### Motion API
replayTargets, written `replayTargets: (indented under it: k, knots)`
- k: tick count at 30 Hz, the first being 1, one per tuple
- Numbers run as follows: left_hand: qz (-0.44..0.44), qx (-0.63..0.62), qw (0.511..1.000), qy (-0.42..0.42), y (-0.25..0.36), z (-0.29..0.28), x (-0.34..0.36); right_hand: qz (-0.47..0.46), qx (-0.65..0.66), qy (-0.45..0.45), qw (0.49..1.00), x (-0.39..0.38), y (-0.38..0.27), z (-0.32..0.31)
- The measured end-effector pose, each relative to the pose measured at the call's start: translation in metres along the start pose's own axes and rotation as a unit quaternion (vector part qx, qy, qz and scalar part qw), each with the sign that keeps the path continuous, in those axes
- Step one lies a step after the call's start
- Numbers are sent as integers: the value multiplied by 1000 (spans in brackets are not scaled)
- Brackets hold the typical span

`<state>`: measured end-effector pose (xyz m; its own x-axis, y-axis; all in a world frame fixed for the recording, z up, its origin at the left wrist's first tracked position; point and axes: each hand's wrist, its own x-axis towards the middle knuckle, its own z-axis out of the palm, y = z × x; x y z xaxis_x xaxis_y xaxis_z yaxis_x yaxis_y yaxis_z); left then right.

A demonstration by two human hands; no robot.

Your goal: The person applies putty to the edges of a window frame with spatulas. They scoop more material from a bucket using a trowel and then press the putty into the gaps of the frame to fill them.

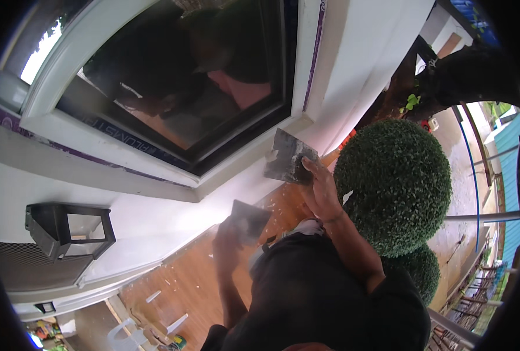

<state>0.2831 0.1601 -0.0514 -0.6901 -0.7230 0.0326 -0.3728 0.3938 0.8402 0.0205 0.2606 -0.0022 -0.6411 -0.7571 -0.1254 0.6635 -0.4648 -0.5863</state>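
Note:
My right hand (321,193) grips a wide, flat metal putty blade (283,155) smeared with pale filler, held up beside the lower right corner of the white window frame (172,188). Lower and to the left, my left hand (227,245) holds a second flat blade (251,219), both blurred, over the wooden floor. The dark glass (172,93) reflects shapes, with purple tape (67,151) along the frame's outer edges. Whether the right blade touches the frame I cannot tell.
A black wall lamp (84,240) is at left on the white wall. Round leafy topiary balls (394,181) stand close at my right beside a tree trunk (470,73). A white plastic chair (122,333) and scattered scraps lie around the wooden floor (172,281).

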Motion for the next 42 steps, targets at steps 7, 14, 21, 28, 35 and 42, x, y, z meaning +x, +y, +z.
replayTargets:
  k: [7, 14, 21, 28, 35, 42]
  knots:
    - [-100, -377, 921, -26, -19, -36, -9, -127, -212, -82, 965, -74, 33, 34]
    - [-61, -455, 880, -120, -11, -70, -6, -271, -498, -248, 785, -124, 51, 66]
    - [-56, -437, 883, -162, -11, -79, -6, -271, -488, -89, 825, -142, 79, 73]
    - [65, -235, 960, -137, 1, -84, 14, -201, -534, 157, 806, -119, 81, 32]
    - [61, -109, 988, -87, 13, -75, 60, -67, -119, 187, 973, -102, 36, 39]
    - [-13, -68, 993, -92, 51, -51, 95, 20, -75, 185, 980, -61, 54, 34]
